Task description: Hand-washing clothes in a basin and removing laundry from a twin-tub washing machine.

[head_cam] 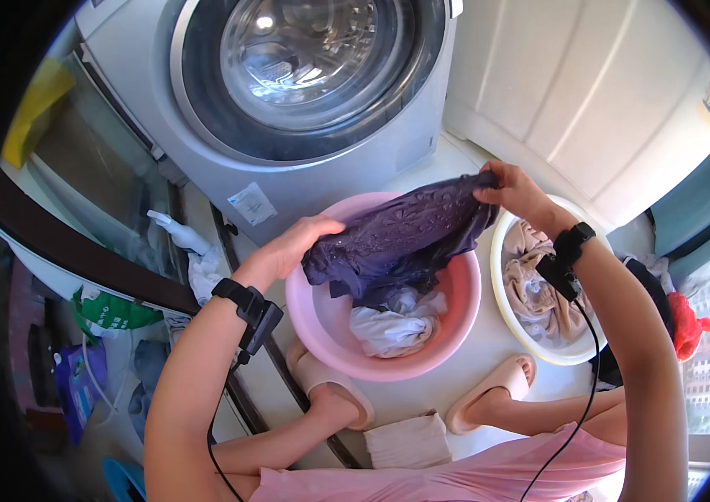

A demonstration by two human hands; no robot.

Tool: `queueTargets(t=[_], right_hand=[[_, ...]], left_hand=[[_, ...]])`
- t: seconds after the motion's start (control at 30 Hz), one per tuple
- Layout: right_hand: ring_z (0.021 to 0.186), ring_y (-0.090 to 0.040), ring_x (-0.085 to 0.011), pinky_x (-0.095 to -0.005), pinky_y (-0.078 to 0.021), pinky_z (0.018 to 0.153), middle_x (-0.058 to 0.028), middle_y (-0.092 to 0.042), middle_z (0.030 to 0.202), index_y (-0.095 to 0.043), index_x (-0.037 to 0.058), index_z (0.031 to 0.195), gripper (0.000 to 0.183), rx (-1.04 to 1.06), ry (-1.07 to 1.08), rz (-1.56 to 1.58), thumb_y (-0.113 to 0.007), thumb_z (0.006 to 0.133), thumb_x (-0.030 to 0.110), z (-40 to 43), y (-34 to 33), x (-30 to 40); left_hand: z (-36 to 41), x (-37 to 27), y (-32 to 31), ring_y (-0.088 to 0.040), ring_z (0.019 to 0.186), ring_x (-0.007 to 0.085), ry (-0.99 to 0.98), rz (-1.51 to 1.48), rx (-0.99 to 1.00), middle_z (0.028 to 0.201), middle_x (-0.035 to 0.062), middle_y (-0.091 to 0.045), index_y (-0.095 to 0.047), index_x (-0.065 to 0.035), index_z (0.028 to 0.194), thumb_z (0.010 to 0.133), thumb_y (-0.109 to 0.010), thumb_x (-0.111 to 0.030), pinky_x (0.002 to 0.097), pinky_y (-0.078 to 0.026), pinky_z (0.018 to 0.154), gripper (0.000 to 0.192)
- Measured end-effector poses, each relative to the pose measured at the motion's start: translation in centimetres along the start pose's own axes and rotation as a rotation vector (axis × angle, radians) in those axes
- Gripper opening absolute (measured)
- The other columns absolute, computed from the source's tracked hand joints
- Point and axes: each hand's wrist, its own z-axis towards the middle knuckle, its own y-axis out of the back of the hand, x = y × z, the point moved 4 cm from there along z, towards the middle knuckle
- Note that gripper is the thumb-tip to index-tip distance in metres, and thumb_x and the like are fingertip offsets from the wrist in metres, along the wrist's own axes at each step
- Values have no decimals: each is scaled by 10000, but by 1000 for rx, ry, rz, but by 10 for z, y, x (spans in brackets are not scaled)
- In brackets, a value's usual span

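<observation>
Between my two hands a wet, dark purple garment [399, 232] is stretched out, its lower folds hanging into a pink plastic basin [304, 339]. My left hand [304, 241] grips its left end above the basin's rim. At the upper right, my right hand [508, 188] pinches the other end between thumb and fingers. White wet cloth [395, 329] lies bunched in the bottom of the basin. A white basin [498, 282] with a yellowish rim stands to the right, holding beige fabric [533, 276] in sudsy water. My right forearm partly covers that second basin.
A silver front-loading washing machine [355, 166] stands just beyond the basins, beside a white panelled cabinet [537, 94]. Dark sliding-door tracks [279, 364] run along the left. A white bottle [182, 233] and green bag [116, 310] are left; a red plastic bag [690, 326] lies right.
</observation>
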Motion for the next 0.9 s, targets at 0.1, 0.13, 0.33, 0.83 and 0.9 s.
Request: queueTargets(t=[0.1, 0.13, 0.33, 0.83, 0.9], right_hand=[[724, -574, -145, -288, -452, 649, -61, -604, 745, -544, 28, 951, 148, -115, 75, 23, -607, 832, 89, -4, 12, 4], [724, -584, -197, -314, -456, 662, -98, -609, 758, -542, 33, 969, 183, -130, 114, -234, -623, 817, 95, -11, 7, 15], [836, -606, -342, -414, -462, 749, -179, -634, 841, -643, 55, 930, 295, 334, 80, -957, -730, 690, 203, -36, -16, 34], [631, -595, -115, -226, -489, 594, -75, -631, 788, -588, -35, 993, 187, -27, 557, 419, -502, 878, 84, -48, 35, 273], [586, -507, -32, -181, -391, 522, 24, -574, 715, -627, 62, 986, 182, -458, 597, -103, -541, 874, 177, -33, 30, 237]], left_hand=[[-4, -3, -4, -594, 946, 215, -74, 285, -19, 1016, 129, -628, -587, 19, 1094, 732, -672, -252, 307, -439, 847, 460], [-2, -1, 2, -603, 944, 259, -123, 617, -141, 1022, 152, -632, -610, -6, 1075, 731, -680, -258, 341, -454, 839, 432], [-5, 5, 26, -608, 902, 348, -121, 1145, -182, 910, 208, -636, -658, -33, 972, 775, -623, -164, 418, -478, 789, 239], [-133, -229, 63, -619, 861, 117, -673, 92, -286, 947, 29, -635, -597, -22, 1029, 885, -459, -132, 259, -504, 770, 227], [-112, -201, 38, -622, 877, 114, -597, 100, -254, 951, 32, -641, -598, -15, 1032, 882, -470, -130, 253, -504, 778, 228]])
